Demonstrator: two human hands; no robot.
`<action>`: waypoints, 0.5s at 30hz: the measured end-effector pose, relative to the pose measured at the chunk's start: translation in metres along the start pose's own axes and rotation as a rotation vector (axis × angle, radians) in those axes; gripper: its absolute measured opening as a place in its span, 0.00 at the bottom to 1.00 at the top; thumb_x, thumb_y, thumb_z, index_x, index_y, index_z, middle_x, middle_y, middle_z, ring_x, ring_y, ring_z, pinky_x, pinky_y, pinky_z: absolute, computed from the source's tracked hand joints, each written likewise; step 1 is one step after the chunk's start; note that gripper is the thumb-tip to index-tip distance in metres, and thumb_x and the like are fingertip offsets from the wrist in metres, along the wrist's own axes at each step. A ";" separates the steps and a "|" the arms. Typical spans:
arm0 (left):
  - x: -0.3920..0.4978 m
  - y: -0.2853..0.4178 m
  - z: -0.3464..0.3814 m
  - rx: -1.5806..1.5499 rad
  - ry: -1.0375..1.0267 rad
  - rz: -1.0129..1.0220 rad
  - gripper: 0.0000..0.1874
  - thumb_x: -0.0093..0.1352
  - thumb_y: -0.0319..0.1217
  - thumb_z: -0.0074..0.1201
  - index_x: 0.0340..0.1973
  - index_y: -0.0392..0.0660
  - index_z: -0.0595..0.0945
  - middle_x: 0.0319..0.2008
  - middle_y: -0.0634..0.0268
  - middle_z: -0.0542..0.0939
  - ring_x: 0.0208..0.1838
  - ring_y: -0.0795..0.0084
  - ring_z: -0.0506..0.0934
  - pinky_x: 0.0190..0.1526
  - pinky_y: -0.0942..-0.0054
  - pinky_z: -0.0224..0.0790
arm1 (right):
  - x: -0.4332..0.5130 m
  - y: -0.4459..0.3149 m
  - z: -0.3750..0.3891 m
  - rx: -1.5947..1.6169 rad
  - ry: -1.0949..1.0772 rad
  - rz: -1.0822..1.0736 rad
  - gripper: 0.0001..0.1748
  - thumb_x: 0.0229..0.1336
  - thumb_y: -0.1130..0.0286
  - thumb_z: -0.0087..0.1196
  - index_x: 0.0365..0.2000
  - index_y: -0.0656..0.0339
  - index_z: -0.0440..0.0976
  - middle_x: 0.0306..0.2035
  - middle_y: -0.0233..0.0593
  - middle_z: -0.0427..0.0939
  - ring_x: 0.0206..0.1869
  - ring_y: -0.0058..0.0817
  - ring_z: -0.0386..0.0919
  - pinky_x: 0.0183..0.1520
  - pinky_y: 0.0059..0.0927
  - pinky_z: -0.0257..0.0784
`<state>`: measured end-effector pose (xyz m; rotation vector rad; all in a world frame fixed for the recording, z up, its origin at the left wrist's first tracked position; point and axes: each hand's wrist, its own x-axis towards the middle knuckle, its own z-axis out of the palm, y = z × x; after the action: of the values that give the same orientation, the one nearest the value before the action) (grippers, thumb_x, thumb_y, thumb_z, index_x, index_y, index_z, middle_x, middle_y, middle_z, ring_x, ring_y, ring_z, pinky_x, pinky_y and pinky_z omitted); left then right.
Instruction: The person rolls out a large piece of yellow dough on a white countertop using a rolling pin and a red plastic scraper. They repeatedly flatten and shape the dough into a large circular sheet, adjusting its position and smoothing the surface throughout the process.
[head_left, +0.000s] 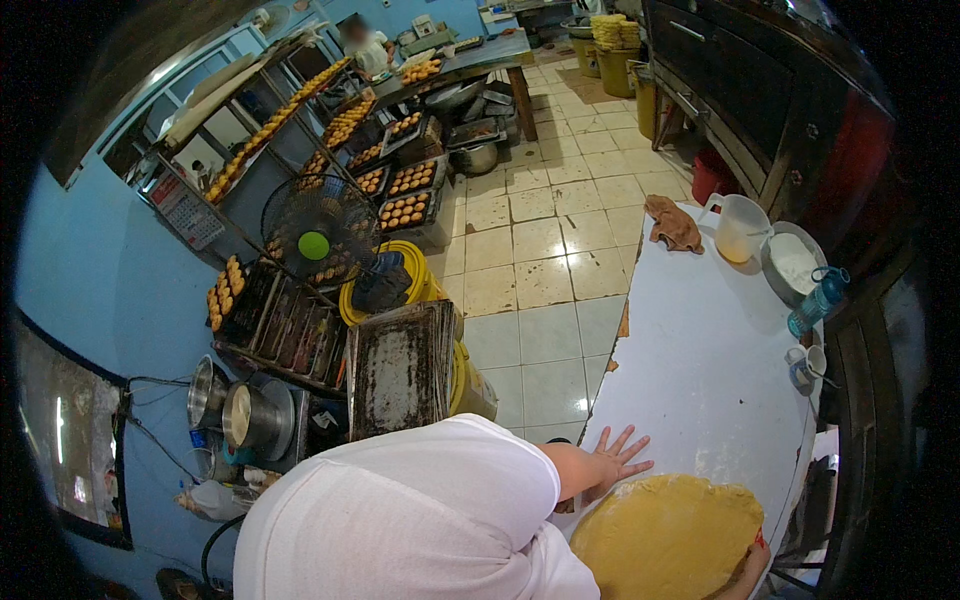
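Note:
A wide slab of yellow dough (667, 536) lies on the white tabletop (697, 352) at the lower right, its edge uneven. Beside its upper left edge, my left hand (616, 459) rests palm down with the fingers spread, holding nothing. My right hand (752, 564) is at the dough's right edge, partly cut off by the frame. A small red object (759, 538) shows at its fingertips; I cannot tell whether it is gripped. Loose flour dusts the tabletop above the dough.
Along the table's far side stand a brown cloth (673, 225), a plastic pitcher (740, 229), a bowl of flour (793, 261), a blue bottle (819, 301) and cups (806, 365). Stacked baking trays (397, 367), a fan (319, 232) and bun racks stand left. Another person (369, 52) is far back.

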<state>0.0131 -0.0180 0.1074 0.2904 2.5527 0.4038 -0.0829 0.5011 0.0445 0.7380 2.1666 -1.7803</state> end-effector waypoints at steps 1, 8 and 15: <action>0.000 0.000 -0.001 0.005 -0.001 -0.004 0.44 0.71 0.38 0.54 0.79 0.82 0.54 0.86 0.61 0.34 0.86 0.38 0.30 0.73 0.15 0.28 | 0.000 0.000 0.000 -0.002 -0.001 -0.002 0.20 0.61 0.72 0.55 0.50 0.73 0.83 0.42 0.44 0.84 0.41 0.35 0.79 0.46 0.37 0.76; 0.006 -0.002 0.011 0.002 -0.017 0.005 0.53 0.65 0.37 0.64 0.80 0.80 0.52 0.86 0.58 0.32 0.85 0.37 0.28 0.72 0.15 0.28 | 0.006 0.003 -0.008 0.003 -0.011 -0.012 0.20 0.61 0.72 0.55 0.50 0.73 0.82 0.42 0.44 0.84 0.41 0.35 0.78 0.46 0.37 0.76; 0.015 -0.007 0.040 0.010 0.165 0.022 0.53 0.64 0.37 0.64 0.80 0.81 0.53 0.86 0.59 0.32 0.85 0.37 0.28 0.72 0.15 0.28 | -0.003 -0.007 -0.007 -0.017 0.017 -0.041 0.17 0.60 0.74 0.55 0.46 0.74 0.83 0.37 0.42 0.83 0.37 0.35 0.76 0.42 0.37 0.75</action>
<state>0.0210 -0.0115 0.0654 0.3000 2.7156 0.4393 -0.0831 0.5061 0.0534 0.7126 2.2200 -1.7797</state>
